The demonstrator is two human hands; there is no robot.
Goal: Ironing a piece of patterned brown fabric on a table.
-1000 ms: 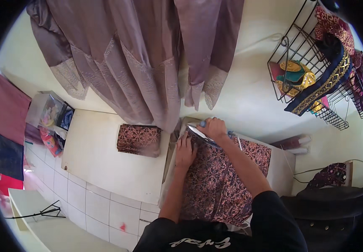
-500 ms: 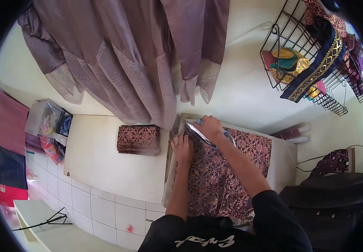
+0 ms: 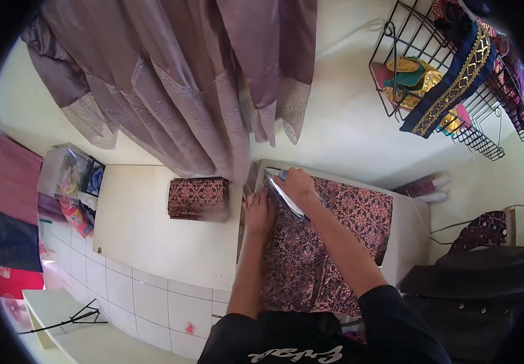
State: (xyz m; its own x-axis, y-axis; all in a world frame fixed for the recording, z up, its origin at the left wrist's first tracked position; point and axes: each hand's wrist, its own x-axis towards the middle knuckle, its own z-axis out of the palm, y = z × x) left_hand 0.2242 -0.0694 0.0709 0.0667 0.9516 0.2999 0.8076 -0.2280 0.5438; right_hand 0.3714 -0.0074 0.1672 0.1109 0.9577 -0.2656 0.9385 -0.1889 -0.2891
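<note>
My right hand (image 3: 297,187) is wrapped round the handle of a clothes iron (image 3: 285,199), whose silvery side faces left. The iron rests on a dark cloth with a pinkish floral pattern (image 3: 341,249), near the cloth's far left corner. This cloth lies spread over a pale board (image 3: 410,224). Just left of the iron, my left hand (image 3: 259,212) lies flat at the cloth's left edge, its fingers stretched toward the far side. Most of the iron's handle and its rear are hidden by my right hand and forearm.
A folded stack of similar patterned cloth (image 3: 199,199) sits on a cream tabletop (image 3: 158,249) to the left. Mauve satin garments (image 3: 171,85) hang above it. A black wire rack (image 3: 416,91) with gold-and-green shoes is on the wall. Dark clothing (image 3: 474,285) lies at right.
The iron and my right hand have shifted slightly left and away from me, and the iron's rear has gone out of sight. My left hand has moved slightly left, still flat.
</note>
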